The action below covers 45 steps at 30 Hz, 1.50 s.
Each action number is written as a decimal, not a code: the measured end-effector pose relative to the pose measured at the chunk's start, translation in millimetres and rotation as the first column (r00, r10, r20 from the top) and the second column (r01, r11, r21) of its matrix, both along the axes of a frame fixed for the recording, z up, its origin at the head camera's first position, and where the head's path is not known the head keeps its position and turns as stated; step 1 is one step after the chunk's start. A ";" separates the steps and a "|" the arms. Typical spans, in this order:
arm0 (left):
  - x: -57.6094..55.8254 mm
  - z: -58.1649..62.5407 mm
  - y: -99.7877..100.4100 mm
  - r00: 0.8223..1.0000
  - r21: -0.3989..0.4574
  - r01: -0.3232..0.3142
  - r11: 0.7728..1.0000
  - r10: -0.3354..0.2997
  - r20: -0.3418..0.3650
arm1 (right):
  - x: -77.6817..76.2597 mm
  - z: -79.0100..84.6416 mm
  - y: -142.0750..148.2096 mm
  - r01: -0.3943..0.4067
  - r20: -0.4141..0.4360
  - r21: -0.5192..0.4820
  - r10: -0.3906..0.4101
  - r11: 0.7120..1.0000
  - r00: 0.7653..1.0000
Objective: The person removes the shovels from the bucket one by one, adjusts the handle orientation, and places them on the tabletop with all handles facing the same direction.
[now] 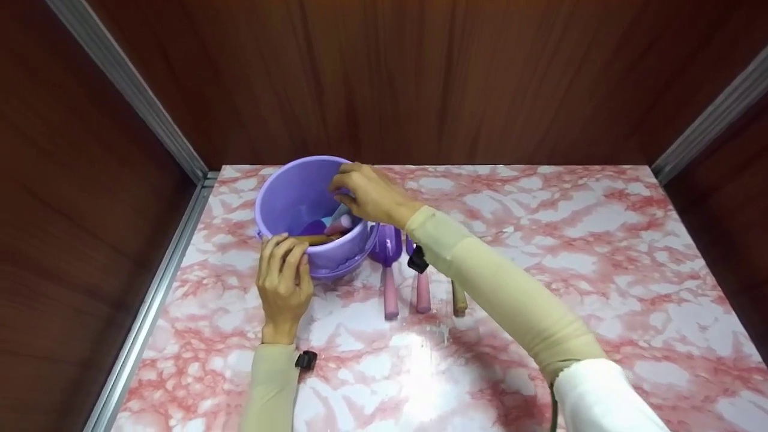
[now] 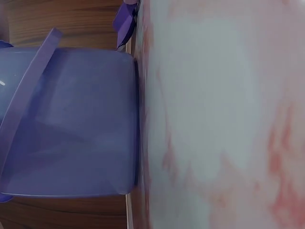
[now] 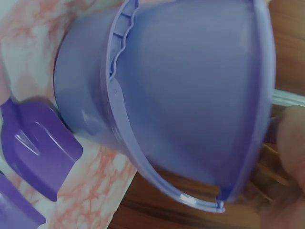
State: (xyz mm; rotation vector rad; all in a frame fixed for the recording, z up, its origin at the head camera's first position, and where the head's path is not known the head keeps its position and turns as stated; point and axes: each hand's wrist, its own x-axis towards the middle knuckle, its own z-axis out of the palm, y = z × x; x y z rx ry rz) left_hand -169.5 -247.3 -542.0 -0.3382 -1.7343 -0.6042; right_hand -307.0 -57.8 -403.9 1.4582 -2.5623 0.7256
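A purple bucket (image 1: 300, 186) stands upright at the table's left. My left hand (image 1: 285, 279) holds its near rim, fingers hooked over the edge. The right hand (image 1: 372, 192) bends over the right rim with fingertips inside; whether it pinches anything is hidden. Within the bucket lie a wooden handle (image 1: 309, 239), a pink handle (image 1: 339, 225) and other partly hidden pieces. Hanging down outside is the bucket's handle (image 3: 138, 148). Beside the bucket lies a purple toy shovel (image 1: 390, 246) with a pink handle. The left wrist view shows the bucket's side (image 2: 81, 124).
Right of the shovel, under my right forearm, are another pink handle (image 1: 423, 294) with a purple head and a wooden handle (image 1: 459, 298). The table (image 1: 570, 264) has a red-and-white marbled top. Brown wood panels (image 1: 420, 84) enclose its back and sides.
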 end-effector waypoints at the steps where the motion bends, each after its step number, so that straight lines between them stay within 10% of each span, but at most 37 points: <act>1: -1.2 -0.1 0.7 1.000 0.002 0.005 1.000 -0.005 0.002 | -1.3 -0.5 -3.0 -0.001 0.006 0.032 0.001 0.999 1.000; 10: -0.5 -1.2 -1.1 1.000 0.024 0.015 1.000 -0.014 -0.011 | -8.6 4.5 -32.1 -0.027 0.154 0.286 -0.018 0.958 0.988; 18: 0.8 -0.1 -2.1 1.000 0.019 0.016 1.000 -0.016 -0.002 | -12.8 12.5 -50.6 0.019 0.172 0.524 -0.128 0.851 0.977; 45: 1.1 3.3 -1.4 1.000 -0.011 0.013 1.000 -0.013 0.006 | -24.5 6.1 -63.1 -0.045 0.202 0.683 -0.128 0.729 0.971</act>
